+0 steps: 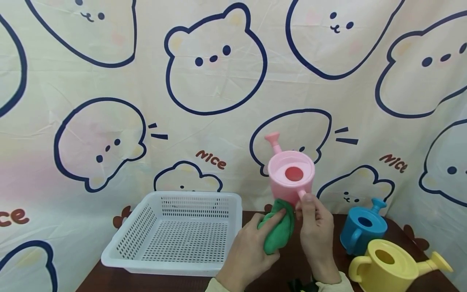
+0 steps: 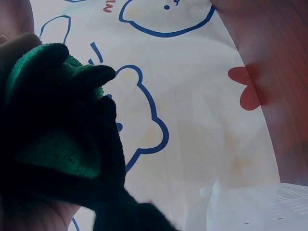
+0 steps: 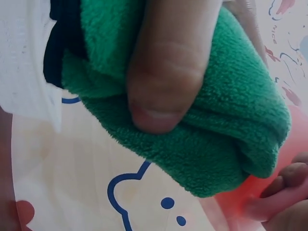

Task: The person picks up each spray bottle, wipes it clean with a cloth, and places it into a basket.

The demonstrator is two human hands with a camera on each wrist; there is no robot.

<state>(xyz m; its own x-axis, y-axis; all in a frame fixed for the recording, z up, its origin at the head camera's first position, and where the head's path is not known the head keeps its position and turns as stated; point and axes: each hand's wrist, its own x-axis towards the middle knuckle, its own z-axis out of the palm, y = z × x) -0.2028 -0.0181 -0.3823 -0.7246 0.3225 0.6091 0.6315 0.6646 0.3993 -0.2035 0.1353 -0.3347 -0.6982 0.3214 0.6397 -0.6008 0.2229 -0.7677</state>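
Here at the desk (image 1: 284,265), the white plastic basket (image 1: 164,266) sits close beside the left hand (image 1: 248,247), so little room on that side; a strip of wood shows between the two wrists, and only a narrow gap parts the right hand (image 1: 318,233) from the blue watering can (image 1: 368,236). The bear-print curtain (image 1: 215,138) hangs along the back edge, and the yellow watering can (image 1: 394,268) stands near the right-hand edge. And up in the middle, raised over the desk, it's the pink watering can (image 1: 286,188)! The right grip is narrow around its handle (image 1: 302,194); the left grip is full of bunched green cloth (image 1: 279,233). That cloth hides part of the pink can's lower wall, and how hard it presses, I can't tell. The yellow can's base is cut off, a dark thing (image 1: 303,286) below can't be made out, and the left wrist view sinks into shadow. Smooth pink body, round reddish hole (image 1: 294,174) on top, flared sprinkler head (image 1: 272,138) pointing up and leftward; the cloth is fluffy and folded.
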